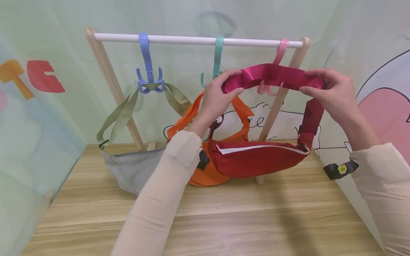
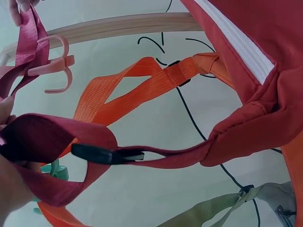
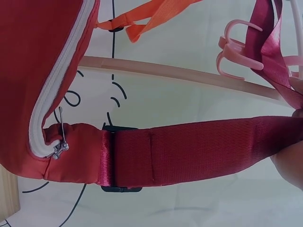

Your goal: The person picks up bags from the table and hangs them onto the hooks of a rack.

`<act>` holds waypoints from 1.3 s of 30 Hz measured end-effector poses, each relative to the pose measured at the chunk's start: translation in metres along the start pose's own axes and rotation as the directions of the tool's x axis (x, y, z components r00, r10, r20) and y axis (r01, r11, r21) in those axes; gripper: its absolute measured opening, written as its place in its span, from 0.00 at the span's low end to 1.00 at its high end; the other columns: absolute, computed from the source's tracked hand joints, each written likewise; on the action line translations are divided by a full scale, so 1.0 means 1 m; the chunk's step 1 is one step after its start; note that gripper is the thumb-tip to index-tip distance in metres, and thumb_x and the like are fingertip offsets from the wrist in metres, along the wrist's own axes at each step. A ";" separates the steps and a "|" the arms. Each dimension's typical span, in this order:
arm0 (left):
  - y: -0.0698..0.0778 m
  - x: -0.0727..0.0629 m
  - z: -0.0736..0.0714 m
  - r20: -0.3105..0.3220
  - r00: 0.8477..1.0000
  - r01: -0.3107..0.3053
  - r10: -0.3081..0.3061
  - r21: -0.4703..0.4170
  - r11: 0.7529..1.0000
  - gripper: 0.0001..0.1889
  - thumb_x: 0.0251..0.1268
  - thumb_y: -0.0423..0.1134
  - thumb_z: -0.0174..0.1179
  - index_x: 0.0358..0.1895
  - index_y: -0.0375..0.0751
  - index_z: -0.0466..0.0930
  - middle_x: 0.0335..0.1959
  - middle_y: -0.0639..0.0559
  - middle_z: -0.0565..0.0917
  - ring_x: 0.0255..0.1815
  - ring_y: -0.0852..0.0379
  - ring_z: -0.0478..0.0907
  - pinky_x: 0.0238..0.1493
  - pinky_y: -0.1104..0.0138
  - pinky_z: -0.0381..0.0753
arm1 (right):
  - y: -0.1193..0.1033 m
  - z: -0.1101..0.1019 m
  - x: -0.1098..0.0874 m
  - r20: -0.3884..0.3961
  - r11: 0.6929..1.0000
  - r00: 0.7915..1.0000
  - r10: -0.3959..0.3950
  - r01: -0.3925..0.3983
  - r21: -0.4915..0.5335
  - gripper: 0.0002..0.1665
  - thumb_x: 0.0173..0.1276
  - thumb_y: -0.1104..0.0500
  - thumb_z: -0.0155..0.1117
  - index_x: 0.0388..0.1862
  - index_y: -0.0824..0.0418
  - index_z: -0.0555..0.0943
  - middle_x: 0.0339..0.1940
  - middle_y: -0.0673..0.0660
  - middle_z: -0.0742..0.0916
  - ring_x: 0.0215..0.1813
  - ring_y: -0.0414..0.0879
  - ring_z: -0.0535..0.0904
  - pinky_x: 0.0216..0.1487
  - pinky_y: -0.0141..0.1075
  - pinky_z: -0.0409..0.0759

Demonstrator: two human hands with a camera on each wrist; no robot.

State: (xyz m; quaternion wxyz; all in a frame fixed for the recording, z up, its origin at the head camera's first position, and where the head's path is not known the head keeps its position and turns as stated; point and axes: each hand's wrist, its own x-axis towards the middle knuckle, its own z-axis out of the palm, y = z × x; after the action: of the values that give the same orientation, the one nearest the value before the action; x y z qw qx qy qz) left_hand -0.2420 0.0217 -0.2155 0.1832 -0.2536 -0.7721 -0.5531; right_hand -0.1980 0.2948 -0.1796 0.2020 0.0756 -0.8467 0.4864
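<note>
A red waist bag (image 1: 262, 161) with a white zipper hangs in the air from its wide magenta-red strap (image 1: 269, 73). My left hand (image 1: 216, 94) pinches the strap's left part between thumb and fingers. On the right, my right hand (image 1: 336, 92) grips the same strap, which spans between both hands. Behind it hangs a pink hook (image 1: 281, 51); its prongs show below the strap. In the right wrist view, a prong of the pink hook (image 3: 234, 52) crosses in front of the strap. A black buckle (image 2: 97, 153) sits on the strap in the left wrist view.
A white rod (image 1: 185, 39) on wooden legs carries the hooks. From the blue hook (image 1: 146, 57) hangs a grey bag (image 1: 128, 169). Behind my left arm, an orange bag (image 1: 208, 177) is below the green hook (image 1: 218, 53). The wooden tabletop (image 1: 240, 220) lies underneath.
</note>
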 end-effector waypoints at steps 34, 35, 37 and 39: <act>-0.002 -0.004 0.002 -0.017 1.000 -0.009 0.011 0.111 0.994 0.24 0.58 0.39 0.62 0.60 0.47 0.72 0.56 0.53 0.75 0.50 0.57 0.71 0.42 0.74 0.74 | 0.006 0.008 0.000 -0.017 0.998 1.000 0.021 -0.022 -0.051 0.22 0.59 0.59 0.65 0.54 0.51 0.77 0.31 0.50 0.78 0.33 0.42 0.70 0.28 0.26 0.71; -0.002 -0.004 0.002 -0.017 1.000 -0.011 0.013 0.110 0.994 0.24 0.58 0.39 0.62 0.60 0.47 0.72 0.56 0.52 0.75 0.50 0.57 0.71 0.43 0.74 0.74 | 0.006 0.008 0.000 -0.021 0.998 1.000 0.018 -0.019 -0.055 0.22 0.59 0.59 0.65 0.54 0.51 0.77 0.31 0.50 0.78 0.33 0.42 0.70 0.28 0.26 0.71; -0.001 -0.003 0.003 -0.019 1.000 -0.013 0.016 0.111 0.994 0.24 0.58 0.39 0.62 0.60 0.47 0.72 0.55 0.52 0.75 0.50 0.57 0.72 0.43 0.74 0.74 | 0.005 0.009 0.001 -0.027 0.998 1.000 0.011 -0.013 -0.057 0.22 0.59 0.59 0.65 0.54 0.51 0.77 0.31 0.50 0.78 0.33 0.42 0.71 0.29 0.26 0.71; -0.001 -0.003 0.003 -0.022 1.000 -0.013 0.015 0.115 0.993 0.24 0.58 0.39 0.62 0.60 0.47 0.72 0.55 0.52 0.75 0.50 0.57 0.72 0.43 0.74 0.74 | 0.004 0.010 0.001 -0.033 0.999 0.999 -0.003 0.001 -0.053 0.21 0.59 0.60 0.65 0.53 0.51 0.78 0.31 0.49 0.78 0.34 0.42 0.71 0.28 0.26 0.70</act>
State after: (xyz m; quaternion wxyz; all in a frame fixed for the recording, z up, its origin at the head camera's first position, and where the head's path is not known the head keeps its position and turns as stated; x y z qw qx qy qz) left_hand -0.2401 0.0236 -0.2192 0.2102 -0.2416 -0.7988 -0.5093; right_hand -0.2031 0.2884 -0.1865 0.2184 0.0629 -0.8557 0.4648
